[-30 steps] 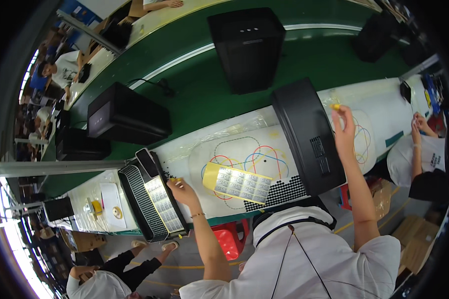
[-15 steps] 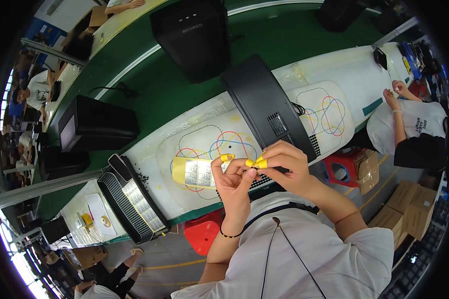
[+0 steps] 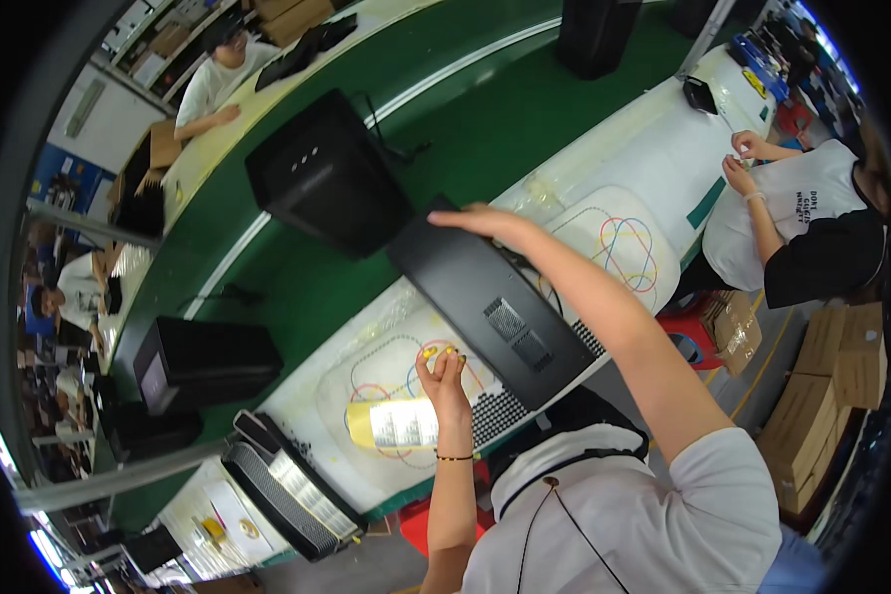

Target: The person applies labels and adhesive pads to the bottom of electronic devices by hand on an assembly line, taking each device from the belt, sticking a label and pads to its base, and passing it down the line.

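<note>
A long black case with two vent grilles lies at a slant on the bench ahead of me. My right hand reaches across to its far end, fingers stretched over the edge and gripping it. My left hand is raised over the near side of the bench, its fingers curled and yellow covers on several fingertips. Anything pinched in it is too small to make out. Behind that hand lies a yellow-backed sheet of silver labels. A strip of small black pieces sits beside the case's near end.
Another black case bearing a label sheet stands on the bench to the left. Black boxes stand on the green conveyor beyond. At the right a co-worker works at the same bench; cartons are stacked behind.
My hands have parted. The right one has gone forward to the far end of the black case, while the left stays near the label sheet. The view has turned.
</note>
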Tool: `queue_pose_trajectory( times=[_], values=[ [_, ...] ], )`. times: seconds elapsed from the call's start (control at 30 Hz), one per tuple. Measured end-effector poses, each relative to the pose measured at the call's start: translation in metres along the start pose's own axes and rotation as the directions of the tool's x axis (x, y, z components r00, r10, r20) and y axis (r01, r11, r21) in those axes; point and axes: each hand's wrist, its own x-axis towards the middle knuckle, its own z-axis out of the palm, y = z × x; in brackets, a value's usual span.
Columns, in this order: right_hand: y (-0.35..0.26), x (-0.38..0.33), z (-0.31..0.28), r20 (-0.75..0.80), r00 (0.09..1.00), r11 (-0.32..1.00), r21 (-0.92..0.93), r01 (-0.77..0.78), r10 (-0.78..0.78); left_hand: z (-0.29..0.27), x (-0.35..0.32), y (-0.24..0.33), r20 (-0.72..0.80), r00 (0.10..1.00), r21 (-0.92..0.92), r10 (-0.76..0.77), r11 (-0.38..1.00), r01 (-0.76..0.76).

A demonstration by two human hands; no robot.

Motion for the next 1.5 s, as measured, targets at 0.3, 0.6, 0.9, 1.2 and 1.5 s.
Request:
queue_pose_trajectory(
  times=[0.3, 0.6, 0.9, 1.2, 1.5],
  values=[
    [0.035, -0.141, -0.086, -0.415, 0.889, 0.710, 0.567, 0.417, -0.191, -0.016, 0.014, 0.004, 0.048, 0.987, 0.076, 0.156, 0.984, -0.160],
    [0.112, -0.200, -0.181, -0.858, 0.182, 0.725, -0.272, 0.633, -0.481, -0.003, 0.064, 0.022, -0.135, 0.985, -0.046, 0.107, 0.992, -0.114],
    [0.162, -0.191, -0.247, -0.870, 0.056, 0.815, -0.433, 0.384, -0.489, -0.023, 0.124, 0.037, -0.199, 0.928, 0.050, 0.314, 0.949, -0.311],
    [0.012, -0.126, -0.115, -0.660, -0.242, 0.456, -0.695, 0.556, -0.711, -0.215, 0.072, 0.058, -0.462, 0.426, 0.882, 0.778, 0.354, 0.310],
    [-0.202, 0.132, -0.051, -0.435, 0.711, 0.831, -0.221, 0.510, -0.553, -0.157, 0.098, 0.067, -0.162, 0.321, 0.902, 0.933, 0.008, 0.431]
  ],
)
